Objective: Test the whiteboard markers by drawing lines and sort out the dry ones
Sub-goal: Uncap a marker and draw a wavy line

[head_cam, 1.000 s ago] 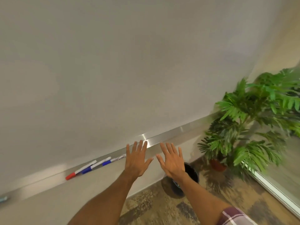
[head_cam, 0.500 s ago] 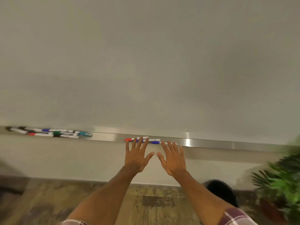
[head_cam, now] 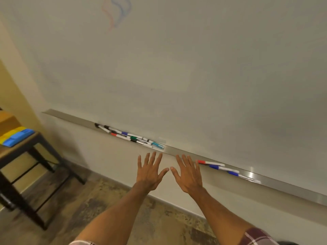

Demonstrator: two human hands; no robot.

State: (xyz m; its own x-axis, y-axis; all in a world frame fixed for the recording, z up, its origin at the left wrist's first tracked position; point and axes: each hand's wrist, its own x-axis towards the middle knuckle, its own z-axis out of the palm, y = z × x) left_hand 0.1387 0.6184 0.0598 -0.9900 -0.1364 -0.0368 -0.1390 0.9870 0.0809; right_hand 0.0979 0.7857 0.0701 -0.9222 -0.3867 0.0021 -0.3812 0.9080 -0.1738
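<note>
Head view: both arms reach forward toward the whiteboard (head_cam: 177, 68). The left hand (head_cam: 150, 171) and right hand (head_cam: 188, 174) are spread wide, fingers straight, thumbs nearly meeting, and they hold nothing. Their fingertips lie just below the metal tray (head_cam: 70, 118) along the board's lower edge.

A cluster of markers (head_cam: 131, 137) lies in the tray, up and to the left of the left hand (black, red, blue, green and teal caps show). A second group of three markers (head_cam: 219, 167), one red-capped and two blue-capped, lies just right of the right hand. Whether the little finger touches the red cap cannot be told.

Faint red and blue squiggles (head_cam: 116, 13) mark the board's top. A dark-legged table (head_cam: 17, 151) at far left carries blue and yellow blocks (head_cam: 16, 137).
</note>
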